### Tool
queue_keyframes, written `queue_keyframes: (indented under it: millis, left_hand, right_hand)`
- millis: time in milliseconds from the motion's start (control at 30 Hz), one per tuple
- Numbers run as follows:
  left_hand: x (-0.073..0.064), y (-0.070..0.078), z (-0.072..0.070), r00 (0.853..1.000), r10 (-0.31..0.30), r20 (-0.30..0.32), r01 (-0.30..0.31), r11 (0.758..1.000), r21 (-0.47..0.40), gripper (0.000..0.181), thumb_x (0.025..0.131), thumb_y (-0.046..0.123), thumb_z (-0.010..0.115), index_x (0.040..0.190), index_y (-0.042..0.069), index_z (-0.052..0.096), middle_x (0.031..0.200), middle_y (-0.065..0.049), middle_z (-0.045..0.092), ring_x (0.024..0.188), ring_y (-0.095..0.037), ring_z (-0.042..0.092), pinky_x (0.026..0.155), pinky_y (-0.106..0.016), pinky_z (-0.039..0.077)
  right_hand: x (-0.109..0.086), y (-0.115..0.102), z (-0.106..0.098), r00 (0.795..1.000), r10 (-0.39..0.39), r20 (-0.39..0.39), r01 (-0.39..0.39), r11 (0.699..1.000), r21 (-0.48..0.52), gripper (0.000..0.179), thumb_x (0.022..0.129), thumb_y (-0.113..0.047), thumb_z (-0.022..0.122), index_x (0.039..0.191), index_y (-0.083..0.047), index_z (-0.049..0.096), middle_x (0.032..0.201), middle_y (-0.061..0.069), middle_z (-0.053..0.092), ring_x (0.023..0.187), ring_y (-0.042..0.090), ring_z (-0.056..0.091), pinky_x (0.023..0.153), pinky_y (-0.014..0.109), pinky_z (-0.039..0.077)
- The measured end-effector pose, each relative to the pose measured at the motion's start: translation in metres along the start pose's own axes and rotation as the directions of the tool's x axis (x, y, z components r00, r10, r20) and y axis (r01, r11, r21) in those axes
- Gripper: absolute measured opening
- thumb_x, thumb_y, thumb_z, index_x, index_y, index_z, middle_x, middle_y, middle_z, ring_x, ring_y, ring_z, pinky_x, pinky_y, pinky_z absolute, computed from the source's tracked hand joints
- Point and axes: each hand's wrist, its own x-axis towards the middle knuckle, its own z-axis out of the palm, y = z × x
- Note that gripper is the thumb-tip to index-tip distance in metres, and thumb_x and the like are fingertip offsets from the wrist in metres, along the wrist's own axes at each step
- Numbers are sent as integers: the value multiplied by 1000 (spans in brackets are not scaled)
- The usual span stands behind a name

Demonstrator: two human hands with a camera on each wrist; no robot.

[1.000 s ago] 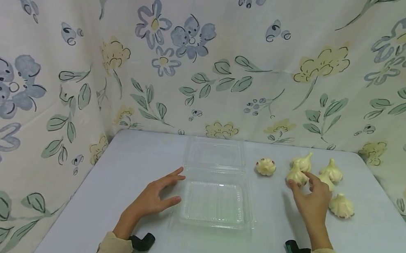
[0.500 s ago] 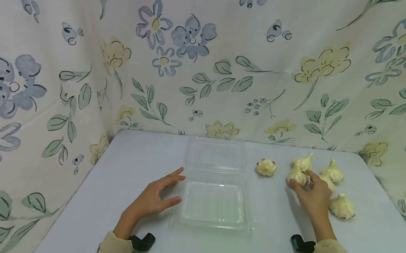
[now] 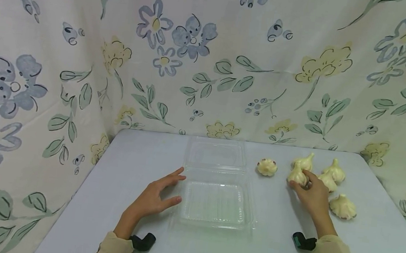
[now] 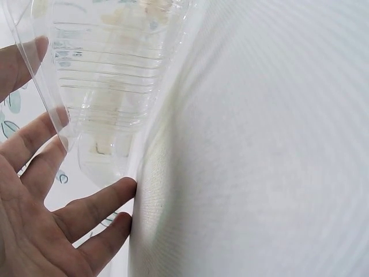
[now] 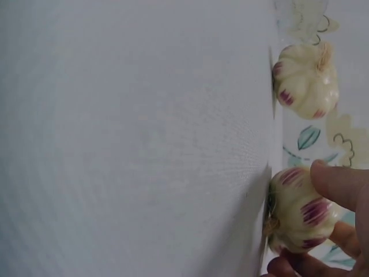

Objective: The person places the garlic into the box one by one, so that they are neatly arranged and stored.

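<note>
Garlic bulb (image 3: 296, 177), stalk up, pinched between thumb and fingers of right grip (image 3: 312, 196); left grip (image 3: 155, 195) spread loosely at clear container (image 3: 213, 204).

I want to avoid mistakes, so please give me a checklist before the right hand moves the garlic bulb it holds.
1. Right hand around the garlic bulb: ok, thumb and fingers on opposite sides.
2. Bulb raised off the table: cannot tell.
3. Bulb apart from the rear bulb: cannot tell, they overlap in the head view.
4. Lid folded back from the container: ok.
5. Left hand at the container's left edge: ok, fingers spread.
</note>
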Motion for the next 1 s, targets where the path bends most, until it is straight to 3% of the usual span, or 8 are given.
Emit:
queue_keyframes:
  millis: [167, 367, 733, 1000]
  left_hand:
    - [1, 0, -1, 1000, 5, -1, -5, 1000, 0, 59, 92, 36, 74, 147, 30, 54, 165, 15, 34, 136, -22, 59, 115, -59, 40]
    - [2, 2, -1, 1000, 7, 1, -7, 1000, 3, 59, 92, 35, 74, 147, 29, 54, 165, 15, 33, 136, -22, 59, 115, -59, 40]
    - [1, 3, -1, 1000, 4, 1, -4, 1000, -3, 59, 92, 33, 75, 146, 24, 55, 165, 14, 34, 135, -22, 59, 115, -60, 40]
    - [0, 2, -2, 1000, 7, -1, -7, 1000, 5, 59, 92, 34, 75, 146, 24, 55, 165, 14, 34, 135, -22, 59, 115, -59, 40]
  right_hand:
    - [1, 0, 0, 1000, 19, 15, -19, 1000, -1, 67, 94, -30, 74, 144, 8, 48, 125, 34, 61, 94, 37, 62, 67, 30, 43]
    - [5, 5, 0, 1000, 12, 20, -12, 1000, -12, 67, 92, -32, 76, 142, 7, 51, 120, 31, 63, 88, 29, 59, 66, 30, 42]
    - [5, 5, -6, 989, 78, 129, -80, 997, 13, 76, 95, -44, 70, 147, 5, 43, 126, 30, 59, 103, 35, 59, 71, 28, 44]
    - [6, 3, -7, 994, 54, 99, -56, 998, 20, 75, 93, -43, 72, 148, 1, 46, 121, 28, 63, 94, 26, 61, 64, 25, 47]
